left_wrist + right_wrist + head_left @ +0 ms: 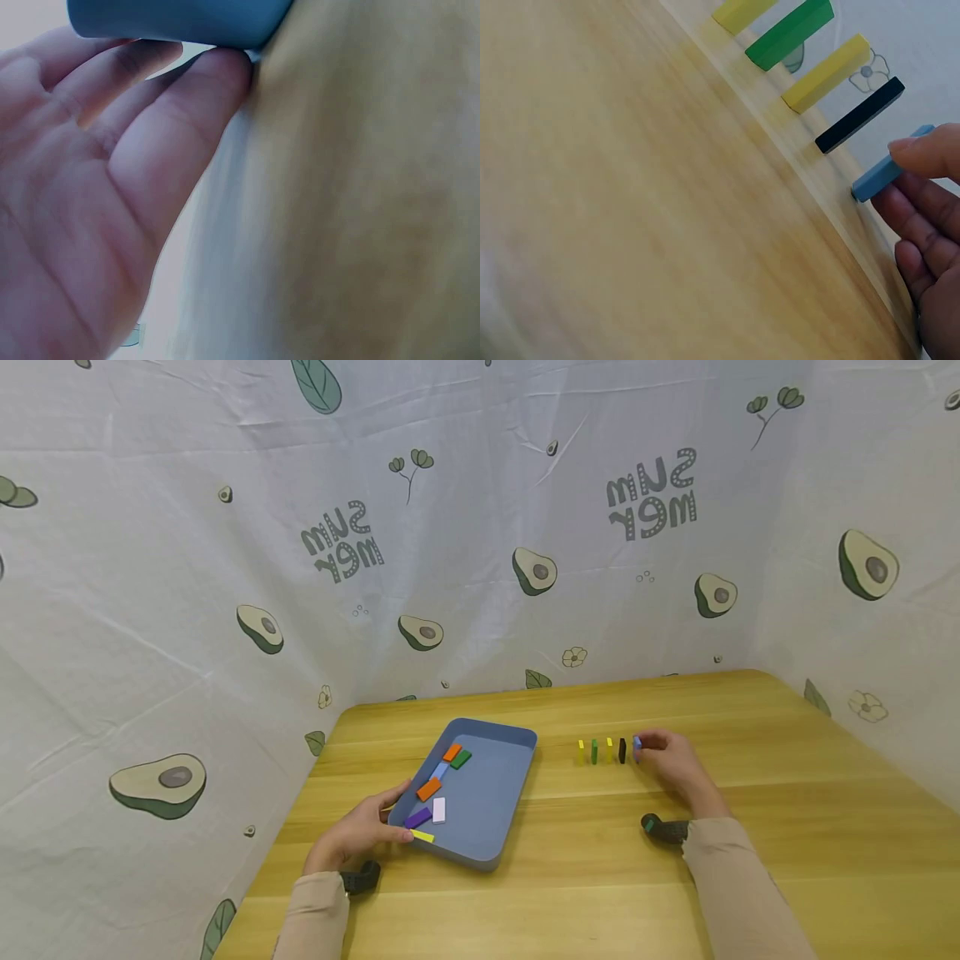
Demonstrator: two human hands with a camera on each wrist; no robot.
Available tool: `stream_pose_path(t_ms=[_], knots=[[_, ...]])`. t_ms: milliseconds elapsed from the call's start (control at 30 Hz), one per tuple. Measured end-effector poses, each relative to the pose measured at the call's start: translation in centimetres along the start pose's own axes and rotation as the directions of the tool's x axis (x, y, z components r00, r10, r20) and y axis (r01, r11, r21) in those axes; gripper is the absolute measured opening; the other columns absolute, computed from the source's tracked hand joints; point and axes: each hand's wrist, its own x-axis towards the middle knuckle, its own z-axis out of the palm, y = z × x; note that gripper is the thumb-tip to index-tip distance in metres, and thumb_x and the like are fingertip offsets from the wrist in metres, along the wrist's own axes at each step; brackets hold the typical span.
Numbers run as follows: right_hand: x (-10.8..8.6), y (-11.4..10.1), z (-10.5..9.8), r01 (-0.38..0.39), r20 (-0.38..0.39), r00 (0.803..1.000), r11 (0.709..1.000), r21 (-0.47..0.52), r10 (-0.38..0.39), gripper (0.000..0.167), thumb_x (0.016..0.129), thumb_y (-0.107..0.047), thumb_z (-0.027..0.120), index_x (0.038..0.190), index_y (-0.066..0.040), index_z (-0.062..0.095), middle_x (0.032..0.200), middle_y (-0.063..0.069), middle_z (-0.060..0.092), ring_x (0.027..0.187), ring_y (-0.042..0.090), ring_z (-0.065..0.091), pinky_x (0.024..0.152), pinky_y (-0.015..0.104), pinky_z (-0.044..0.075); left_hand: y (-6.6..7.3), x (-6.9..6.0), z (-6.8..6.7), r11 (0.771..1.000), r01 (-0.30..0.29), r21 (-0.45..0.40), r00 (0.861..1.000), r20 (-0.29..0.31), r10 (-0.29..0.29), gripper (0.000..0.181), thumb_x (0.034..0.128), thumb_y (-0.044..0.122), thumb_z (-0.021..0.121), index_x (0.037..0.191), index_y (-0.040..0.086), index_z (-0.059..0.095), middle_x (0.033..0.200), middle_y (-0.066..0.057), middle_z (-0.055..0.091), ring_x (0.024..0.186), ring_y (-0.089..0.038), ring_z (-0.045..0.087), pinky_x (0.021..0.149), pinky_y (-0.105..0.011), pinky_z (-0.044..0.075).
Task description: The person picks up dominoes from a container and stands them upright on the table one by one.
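Observation:
My right hand [671,764] pinches a light blue domino block [877,178] between thumb and fingers. The block stands upright, its lower end at the tabletop, at the right end of a row. Beside it stand a black domino [860,115], a yellow domino [826,73], a green domino [790,34] and another yellow domino [581,752], spaced apart. On the left, my left hand [360,831] grips the near-left corner of a blue-grey tray [480,793], thumb and fingers on either side of the corner. In the left wrist view, the fingers meet the tray's outer wall [180,19].
Inside the tray lie several loose dominoes, among them an orange one [429,789], a white one [438,810], a purple one [418,817] and a yellow one [422,836]. The wooden table [570,893] backs onto a printed cloth [465,527].

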Motion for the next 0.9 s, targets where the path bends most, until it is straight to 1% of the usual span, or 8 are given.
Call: stream_pose_path(t_ms=[67, 133, 233, 300, 367, 500, 667, 900], knots=[[-0.03, 0.0, 0.04, 0.006, 0.0, 1.0, 1.0, -0.009, -0.006, 0.04, 0.096, -0.004, 0.061, 0.131, 0.014, 0.053, 0.131, 0.032, 0.057, 0.119, 0.038, 0.055, 0.086, 0.021, 0.044, -0.01, -0.02, 0.03, 1.0, -0.005, 0.004, 1.0, 0.005, 0.005, 0.101, 0.0833, 0.021, 0.083, 0.161, 0.008, 0.019, 0.163, -0.024, 0.024, 0.14, -0.045, 0.042, 0.111, -0.05, 0.043], [-0.08, 0.01, 0.09, 0.013, -0.003, 1.0, 1.0, -0.015, -0.013, 0.038, 0.095, -0.003, 0.061, 0.129, 0.014, 0.054, 0.129, 0.033, 0.057, 0.118, 0.038, 0.055, 0.088, 0.025, 0.045, -0.08, -0.04, 0.05, 1.0, -0.011, 0.011, 1.0, 0.01, 0.011, 0.101, 0.0836, 0.021, 0.082, 0.161, 0.007, 0.019, 0.163, -0.025, 0.024, 0.141, -0.046, 0.041, 0.11, -0.05, 0.044], [-0.21, -0.03, 0.16, 0.013, 0.003, 1.0, 1.0, -0.022, -0.013, 0.038, 0.096, -0.004, 0.061, 0.128, 0.015, 0.053, 0.13, 0.034, 0.056, 0.119, 0.042, 0.055, 0.095, 0.037, 0.047, -0.1, -0.1, 0.06, 1.0, -0.014, 0.012, 1.0, 0.01, 0.014, 0.1, 0.0843, 0.021, 0.082, 0.161, 0.007, 0.019, 0.163, -0.026, 0.024, 0.14, -0.046, 0.042, 0.11, -0.05, 0.045], [-0.26, -0.04, 0.18, 0.01, 0.008, 1.0, 1.0, -0.019, -0.01, 0.039, 0.096, -0.004, 0.06, 0.129, 0.015, 0.052, 0.131, 0.035, 0.055, 0.121, 0.045, 0.053, 0.1, 0.046, 0.045, -0.09, -0.1, 0.05, 1.0, -0.011, 0.01, 1.0, 0.002, 0.01, 0.1, 0.084, 0.021, 0.082, 0.161, 0.008, 0.02, 0.163, -0.025, 0.025, 0.14, -0.046, 0.042, 0.11, -0.05, 0.045], [-0.29, -0.05, 0.19, 0.011, 0.012, 1.0, 1.0, -0.024, -0.011, 0.04, 0.097, -0.004, 0.06, 0.13, 0.016, 0.051, 0.132, 0.036, 0.054, 0.122, 0.047, 0.052, 0.103, 0.051, 0.044, -0.06, -0.07, 0.04, 1.0, -0.002, 0.01, 1.0, -0.009, 0.003, 0.1, 0.0831, 0.021, 0.083, 0.161, 0.009, 0.02, 0.163, -0.025, 0.025, 0.141, -0.045, 0.042, 0.11, -0.05, 0.044], [-0.2, -0.06, 0.16, 0.007, 0.002, 1.0, 0.999, -0.034, -0.006, 0.039, 0.097, -0.003, 0.06, 0.129, 0.016, 0.051, 0.131, 0.036, 0.054, 0.122, 0.046, 0.052, 0.102, 0.049, 0.044, 0.09, -0.01, -0.01, 1.0, 0.006, 0.02, 1.0, -0.018, -0.006, 0.103, 0.0812, 0.022, 0.084, 0.161, 0.01, 0.02, 0.163, -0.024, 0.025, 0.142, -0.045, 0.04, 0.111, -0.051, 0.043], [-0.06, -0.11, 0.15, 0.008, -0.002, 1.0, 0.999, -0.043, -0.008, 0.04, 0.096, -0.003, 0.062, 0.128, 0.016, 0.052, 0.13, 0.036, 0.055, 0.12, 0.045, 0.053, 0.098, 0.045, 0.045, 0.11, -0.05, -0.04, 1.0, 0.006, 0.003, 1.0, -0.008, -0.006, 0.103, 0.0818, 0.021, 0.084, 0.161, 0.009, 0.02, 0.163, -0.025, 0.025, 0.141, -0.045, 0.041, 0.11, -0.05, 0.044], [-0.15, -0.13, 0.06, 0.002, 0.001, 1.0, 0.999, -0.05, -0.002, 0.042, 0.096, -0.003, 0.062, 0.13, 0.017, 0.05, 0.13, 0.036, 0.054, 0.119, 0.046, 0.053, 0.098, 0.046, 0.046, 0.06, -0.07, -0.04, 1.0, 0.008, 0.003, 1.0, -0.003, -0.008, 0.101, 0.0828, 0.021, 0.083, 0.161, 0.01, 0.02, 0.163, -0.025, 0.024, 0.14, -0.045, 0.043, 0.11, -0.05, 0.044]])
